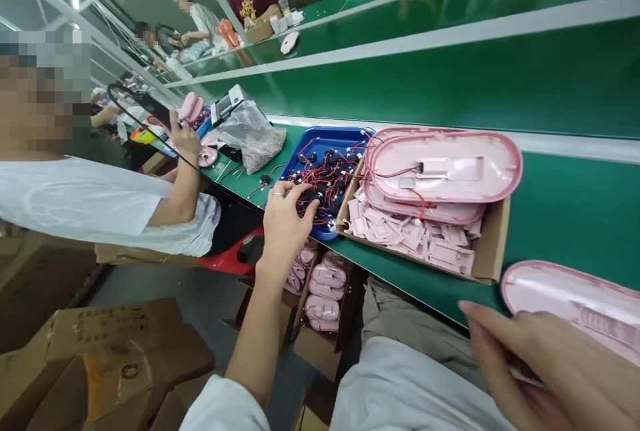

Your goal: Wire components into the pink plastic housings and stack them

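Observation:
My left hand (289, 218) reaches over the near-left edge of a blue tray (310, 134). Its thumb and index finger are apart, next to black parts with red wires (327, 181) heaped in the tray. Nothing is plainly gripped between them. At the lower right, my right hand (545, 358) is slightly blurred, fingers stretched out, with no thing visible in it. It lies in front of a pink oval shell (540, 281) on the green bench and partly covers it. Stacked pink oval shells (450, 164) with wires rest on a cardboard box (493, 251) of small pink plastic pieces (400, 228).
A co-worker in a white shirt (85, 198) sits to the left, a hand raised near a dark tool. A clear bag (255, 134) stands on the green bench (575, 204). Below are boxes of pink shells (327, 291) and large cartons (120, 358). Other people work behind.

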Demonstrator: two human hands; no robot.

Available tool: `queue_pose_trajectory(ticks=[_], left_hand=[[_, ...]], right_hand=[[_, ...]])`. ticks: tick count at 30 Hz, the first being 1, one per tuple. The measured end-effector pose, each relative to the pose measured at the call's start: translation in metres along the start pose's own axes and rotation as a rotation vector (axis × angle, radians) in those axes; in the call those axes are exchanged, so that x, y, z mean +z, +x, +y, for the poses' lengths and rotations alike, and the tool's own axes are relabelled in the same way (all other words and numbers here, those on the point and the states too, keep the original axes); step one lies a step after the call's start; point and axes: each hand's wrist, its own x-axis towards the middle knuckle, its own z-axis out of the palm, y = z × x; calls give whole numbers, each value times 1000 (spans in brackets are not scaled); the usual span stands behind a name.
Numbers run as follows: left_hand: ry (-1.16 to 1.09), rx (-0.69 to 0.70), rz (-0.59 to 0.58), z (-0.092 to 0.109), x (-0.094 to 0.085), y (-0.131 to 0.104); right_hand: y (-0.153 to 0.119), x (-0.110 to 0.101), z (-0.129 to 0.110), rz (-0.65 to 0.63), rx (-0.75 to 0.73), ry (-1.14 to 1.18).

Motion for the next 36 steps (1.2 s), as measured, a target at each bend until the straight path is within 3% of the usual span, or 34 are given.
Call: queue_pose_trajectory(ticks=[4,8,11,13,17,20,24,28,32,36], left_hand=[[52,69,-74,-6,-4,3],[6,186,-128,-23,-10,8],[-97,262,-106,-36,-14,14],[-192,266,-11,-40,-16,19],[-409,155,292,-36,-16,24],[-594,86,388,-26,-8,26],[-795,70,332,-11,5,25],[-903,101,179,-3,4,17],[-946,160,-7,1,-2,0],[-974,162,35,0,-2,-14]], right_hand=[[26,22,-23,-53,-69,139],[15,45,-26,-83,-36,288],[14,57,-26,-110,-43,325],[20,61,-27,-104,-45,342],[41,64,-32,-60,-29,383],[54,69,-34,-60,-2,412],[61,75,-35,-124,53,520],[63,80,-40,-98,64,545],[82,90,-48,-40,52,283],[106,110,-50,-74,-53,20]])
